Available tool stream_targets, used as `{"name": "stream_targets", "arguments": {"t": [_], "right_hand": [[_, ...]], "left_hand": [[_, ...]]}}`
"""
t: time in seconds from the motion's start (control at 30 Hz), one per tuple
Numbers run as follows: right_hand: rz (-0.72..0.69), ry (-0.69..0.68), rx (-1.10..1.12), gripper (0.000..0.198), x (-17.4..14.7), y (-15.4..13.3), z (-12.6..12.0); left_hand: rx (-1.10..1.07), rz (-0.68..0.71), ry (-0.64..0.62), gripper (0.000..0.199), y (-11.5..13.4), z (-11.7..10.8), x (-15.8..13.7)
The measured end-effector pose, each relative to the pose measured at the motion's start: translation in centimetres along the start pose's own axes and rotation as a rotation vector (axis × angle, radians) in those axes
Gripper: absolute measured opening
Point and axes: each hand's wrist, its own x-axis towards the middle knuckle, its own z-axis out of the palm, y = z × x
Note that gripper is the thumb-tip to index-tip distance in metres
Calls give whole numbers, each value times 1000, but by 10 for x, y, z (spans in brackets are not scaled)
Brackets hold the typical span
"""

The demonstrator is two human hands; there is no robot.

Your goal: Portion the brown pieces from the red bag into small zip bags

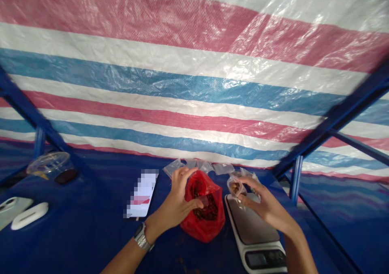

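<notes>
A red plastic bag (203,229) stands open on the blue surface, with dark reddish-brown small pieces (209,214) inside. My left hand (182,193) is at its left rim, thumb and fingers spread apart, the thumb over the opening. A small translucent piece (204,201) shows by the thumb tip; whether I touch it is unclear. In my right hand (258,199) a small clear plastic bag (235,185) with brownish contents is pinched, just above the far end of a digital scale (252,221).
Several clear plastic bags (223,168) lie behind the red bag. A phone (142,193) is left of my left hand. Far left are a clear plastic bowl (50,162), a white case (29,216) and another phone (13,207). Blue frame bars (328,124) and a striped tarp (182,83) enclose the surface.
</notes>
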Motion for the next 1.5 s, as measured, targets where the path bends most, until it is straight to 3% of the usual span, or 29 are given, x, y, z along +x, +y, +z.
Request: {"name": "stream_targets", "arguments": {"t": [0.13, 0.33, 0.43, 0.5, 0.7, 0.8, 1.13, 1.37, 1.5], "right_hand": [[208, -201, -6, 28, -12, 20, -33], [346, -235, -141, 37, -23, 41, -34], [299, -148, -139, 50, -22, 45, -36], [242, -48, -144, 46, -17, 50, -38], [82, 427, -282, 39, 1, 65, -37], [46, 531, -287, 39, 4, 64, -34], [30, 541, -292, 48, 4, 56, -30], [41, 548, -278, 48, 4, 62, -31], [39, 548, -277, 48, 4, 64, -30]], "left_hand": [[201, 2, -32, 81, -7, 3, -1], [356, 80, -34, 75, -13, 7, -2], [400, 101, -21, 75, -16, 6, -2], [422, 100, -22, 75, -18, 5, -2], [443, 109, 9, 63, -23, 3, 0], [450, 126, 31, 56, -25, 3, 1], [455, 148, 39, 41, -18, 4, 2], [403, 221, -71, 29, -3, 6, 3], [389, 232, -57, 28, 1, 4, 5]]}}
